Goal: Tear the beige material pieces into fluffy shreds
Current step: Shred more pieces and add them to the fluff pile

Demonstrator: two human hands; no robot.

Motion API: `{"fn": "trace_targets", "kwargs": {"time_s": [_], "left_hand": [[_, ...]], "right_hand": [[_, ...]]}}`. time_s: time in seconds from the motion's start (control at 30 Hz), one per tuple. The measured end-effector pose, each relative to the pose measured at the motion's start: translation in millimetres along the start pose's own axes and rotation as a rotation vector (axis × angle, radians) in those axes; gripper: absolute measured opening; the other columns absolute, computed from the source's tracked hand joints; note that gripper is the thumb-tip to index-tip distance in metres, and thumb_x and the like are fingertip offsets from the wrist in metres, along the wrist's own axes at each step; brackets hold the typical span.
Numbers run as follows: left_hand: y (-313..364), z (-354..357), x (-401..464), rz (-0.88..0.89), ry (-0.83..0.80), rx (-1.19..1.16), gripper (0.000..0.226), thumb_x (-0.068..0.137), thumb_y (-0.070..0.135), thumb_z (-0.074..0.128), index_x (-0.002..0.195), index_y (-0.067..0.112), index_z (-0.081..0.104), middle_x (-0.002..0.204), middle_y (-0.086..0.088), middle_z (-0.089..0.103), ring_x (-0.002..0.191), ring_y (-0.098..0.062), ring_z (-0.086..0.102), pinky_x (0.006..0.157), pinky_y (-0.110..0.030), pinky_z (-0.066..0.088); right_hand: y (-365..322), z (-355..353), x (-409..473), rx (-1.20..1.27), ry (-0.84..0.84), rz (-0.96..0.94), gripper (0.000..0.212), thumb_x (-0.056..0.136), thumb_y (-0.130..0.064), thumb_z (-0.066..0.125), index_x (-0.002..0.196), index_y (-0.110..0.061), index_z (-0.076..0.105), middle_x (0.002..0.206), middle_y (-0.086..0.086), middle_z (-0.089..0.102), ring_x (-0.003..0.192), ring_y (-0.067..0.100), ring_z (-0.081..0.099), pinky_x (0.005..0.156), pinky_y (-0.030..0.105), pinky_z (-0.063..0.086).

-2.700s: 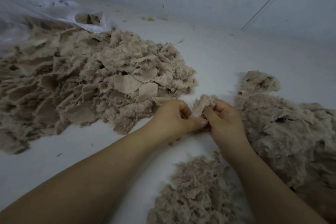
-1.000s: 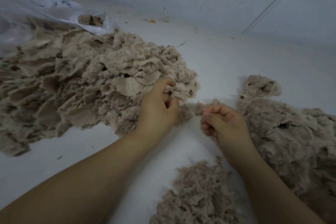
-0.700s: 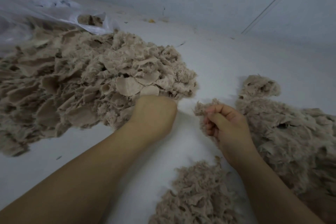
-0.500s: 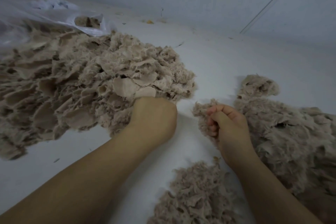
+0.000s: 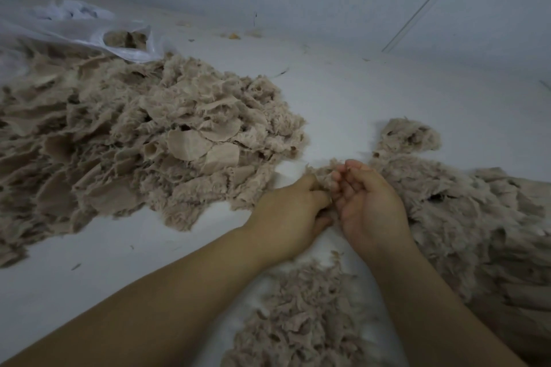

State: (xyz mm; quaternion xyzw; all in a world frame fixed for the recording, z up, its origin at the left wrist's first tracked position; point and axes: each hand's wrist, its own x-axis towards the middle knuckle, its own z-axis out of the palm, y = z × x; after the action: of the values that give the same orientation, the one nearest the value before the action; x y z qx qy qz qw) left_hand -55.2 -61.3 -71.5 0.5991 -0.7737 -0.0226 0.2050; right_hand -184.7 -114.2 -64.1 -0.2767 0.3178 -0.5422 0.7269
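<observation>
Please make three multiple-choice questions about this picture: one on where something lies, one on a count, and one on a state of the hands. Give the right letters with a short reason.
1. Where is the plastic bag?
A. far left, behind the big heap
B. under the right forearm
C. between the hands

2. How many separate beige heaps lie on the white surface?
A. one
B. three
C. six

3. What are the hands doing?
A. resting flat and apart
B. together, holding a small tuft
C. lifting the bag

Answers:
1 A: the plastic bag lies beyond the big heap.
2 B: big heap, right heap, near heap.
3 B: left hand and right hand meet at the small tuft.
</observation>
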Motion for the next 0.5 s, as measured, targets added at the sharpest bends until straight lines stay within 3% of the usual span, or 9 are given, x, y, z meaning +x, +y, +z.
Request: {"fn": "trace_targets", "kwargs": {"time_s": [0.1, 0.2, 0.27, 0.3, 0.4, 0.5], "left_hand": [[1.1, 3.3, -0.5, 0.09, 0.042, 0.027, 0.022, 0.099, 0.025, 0.048, 0.108, 0.018, 0.067, 0.109, 0.0, 0.054, 0.084, -0.025, 0.058, 0.061, -0.039, 0.049], [1.9, -0.8, -1.7, 0.039, 0.162, -0.226, 0.012, 0.094, 0.01, 0.053, 0.091, 0.005, 0.063, 0.089, -0.003, 0.057, 0.077, -0.018, 0.055, 0.063, -0.035, 0.047], [-0.4, -7.2, -1.6, -0.063, 0.284, -0.406, 0.015, 0.092, 0.004, 0.055, 0.078, 0.003, 0.055, 0.068, 0.001, 0.05, 0.061, -0.008, 0.046, 0.056, -0.021, 0.04], [-1.7, -9.3, -1.7, -0.127, 0.312, -0.477, 0.018, 0.093, 0.004, 0.056, 0.076, 0.004, 0.053, 0.062, 0.0, 0.048, 0.056, -0.01, 0.046, 0.052, -0.02, 0.038], [-1.9, -12.4, -1.1, -0.29, 0.261, -0.68, 0.017, 0.094, 0.007, 0.06, 0.08, 0.004, 0.051, 0.056, -0.01, 0.055, 0.043, -0.014, 0.052, 0.046, -0.035, 0.05], [0.4, -15.1, 4.8, -0.3, 0.278, -0.731, 0.015, 0.091, 0.001, 0.062, 0.082, 0.008, 0.052, 0.063, -0.012, 0.058, 0.05, -0.021, 0.061, 0.048, -0.044, 0.055]], "right_hand": [[-0.3, -6.2, 2.6, -0.037, -0.016, 0.069, 0.024, 0.106, -0.014, 0.041, 0.109, -0.008, 0.064, 0.104, 0.005, 0.077, 0.102, 0.017, 0.073, 0.088, 0.029, 0.056], [-2.1, -9.3, 3.9, -0.065, 0.001, 0.097, 0.026, 0.107, -0.016, 0.04, 0.115, -0.008, 0.063, 0.113, 0.007, 0.074, 0.108, 0.019, 0.07, 0.088, 0.03, 0.055], [-3.4, -8.8, 4.3, -0.076, 0.025, 0.089, 0.025, 0.106, -0.014, 0.041, 0.117, -0.005, 0.063, 0.114, 0.009, 0.072, 0.108, 0.019, 0.07, 0.086, 0.03, 0.056], [-3.8, -8.7, 4.5, -0.075, 0.037, 0.078, 0.025, 0.105, -0.012, 0.043, 0.118, -0.002, 0.062, 0.114, 0.011, 0.072, 0.108, 0.021, 0.07, 0.085, 0.031, 0.057], [-2.6, -7.6, 3.9, -0.108, 0.031, 0.045, 0.025, 0.101, -0.004, 0.05, 0.118, 0.008, 0.063, 0.115, 0.02, 0.071, 0.108, 0.03, 0.07, 0.087, 0.036, 0.06], [-1.6, -5.4, -0.1, -0.173, -0.039, 0.054, 0.021, 0.098, -0.006, 0.056, 0.108, 0.008, 0.067, 0.108, 0.026, 0.07, 0.102, 0.035, 0.071, 0.081, 0.038, 0.062]]}}
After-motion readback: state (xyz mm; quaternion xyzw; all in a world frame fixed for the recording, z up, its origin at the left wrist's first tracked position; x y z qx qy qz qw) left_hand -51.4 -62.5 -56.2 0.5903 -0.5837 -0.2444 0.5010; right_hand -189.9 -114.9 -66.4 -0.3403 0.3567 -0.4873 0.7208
